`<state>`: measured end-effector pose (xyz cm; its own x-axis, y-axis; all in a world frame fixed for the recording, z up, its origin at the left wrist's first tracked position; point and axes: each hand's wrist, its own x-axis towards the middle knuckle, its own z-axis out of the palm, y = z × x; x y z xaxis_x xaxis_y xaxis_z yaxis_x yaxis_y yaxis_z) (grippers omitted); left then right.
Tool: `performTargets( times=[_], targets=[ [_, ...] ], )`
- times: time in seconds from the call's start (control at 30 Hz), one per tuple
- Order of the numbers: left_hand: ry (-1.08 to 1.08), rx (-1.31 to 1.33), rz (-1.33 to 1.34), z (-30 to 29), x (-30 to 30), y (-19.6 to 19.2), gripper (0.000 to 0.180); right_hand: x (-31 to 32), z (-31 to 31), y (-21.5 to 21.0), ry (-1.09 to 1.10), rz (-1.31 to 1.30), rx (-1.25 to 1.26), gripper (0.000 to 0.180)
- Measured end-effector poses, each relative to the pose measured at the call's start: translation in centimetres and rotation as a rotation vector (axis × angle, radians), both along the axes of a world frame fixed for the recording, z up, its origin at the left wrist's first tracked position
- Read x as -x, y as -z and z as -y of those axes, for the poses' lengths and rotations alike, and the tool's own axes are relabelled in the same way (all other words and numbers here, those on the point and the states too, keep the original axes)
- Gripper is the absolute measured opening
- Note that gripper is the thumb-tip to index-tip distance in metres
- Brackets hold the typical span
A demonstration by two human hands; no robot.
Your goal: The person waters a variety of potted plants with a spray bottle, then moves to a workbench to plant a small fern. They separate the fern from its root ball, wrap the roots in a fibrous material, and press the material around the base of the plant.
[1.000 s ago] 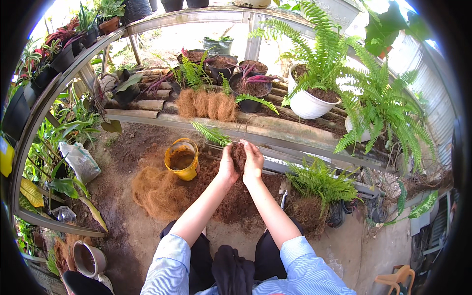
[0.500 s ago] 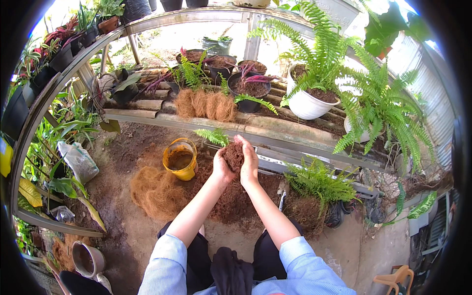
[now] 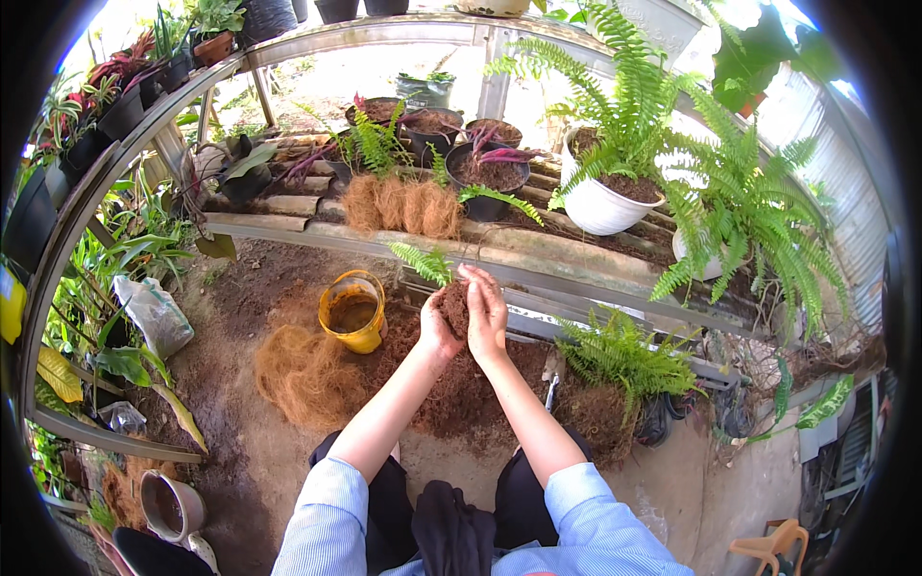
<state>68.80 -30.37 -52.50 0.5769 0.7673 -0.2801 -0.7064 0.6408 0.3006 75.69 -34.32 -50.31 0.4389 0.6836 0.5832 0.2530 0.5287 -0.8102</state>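
Observation:
Between my cupped palms is a clump of dark brown soil (image 3: 454,309), with a small green fern frond (image 3: 423,262) sticking out of its far left side. My left hand (image 3: 437,331) wraps the clump from the left, and my right hand (image 3: 487,312) presses on it from the right with its fingers bent over the top. Both hands are closed on it, above a heap of loose soil (image 3: 451,394) on the ground. A yellow bucket (image 3: 361,338) with a dirty inside stands left of my hands. Beside it lies a tangle of brown coconut fibre (image 3: 303,379).
Ahead is a slatted bench (image 3: 567,254) holding fibre-wrapped balls (image 3: 401,205), black pots (image 3: 487,182) and a large fern in a white pot (image 3: 610,204). A fern clump (image 3: 629,360) sits on the right. An empty-looking pale pot (image 3: 171,509) stands lower left.
My hands have closed further around the soil clump, the right fingers now curling over it. The fern frond has shifted slightly right and tilted more upright.

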Motion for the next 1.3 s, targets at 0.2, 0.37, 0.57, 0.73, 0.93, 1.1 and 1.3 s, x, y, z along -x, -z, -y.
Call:
performTargets(
  times=[0.2,0.37,0.57,0.73,0.93,1.1,1.3],
  targets=[
    [0.126,-0.251,0.522,-0.9,0.0,2.3,0.042,1.6,0.1,0.3,0.096,0.486,0.089,0.016],
    [-0.008,-0.015,0.046,-0.6,-0.1,1.1,0.037,-1.0,-0.5,1.0,-0.278,-0.448,0.085,0.027],
    [0.042,0.022,-0.025,0.6,-1.2,0.0,0.039,-1.8,-0.5,2.1,-0.084,-0.381,0.105,0.02],
    [0.163,-0.288,0.411,0.7,-0.5,1.4,0.043,2.4,2.3,-2.2,0.185,0.402,0.018,0.015],
    [0.194,-0.277,0.405,-0.1,-0.6,2.3,0.042,2.0,2.1,-1.2,0.153,0.412,0.048,0.017],
    [0.185,-0.279,0.357,-0.3,-0.6,2.1,0.038,0.9,1.6,-0.2,0.279,0.604,0.097,0.021],
    [0.146,-0.258,0.369,-0.5,-0.5,2.2,0.038,2.0,1.7,-1.5,0.172,0.441,0.088,0.017]
  ],
)
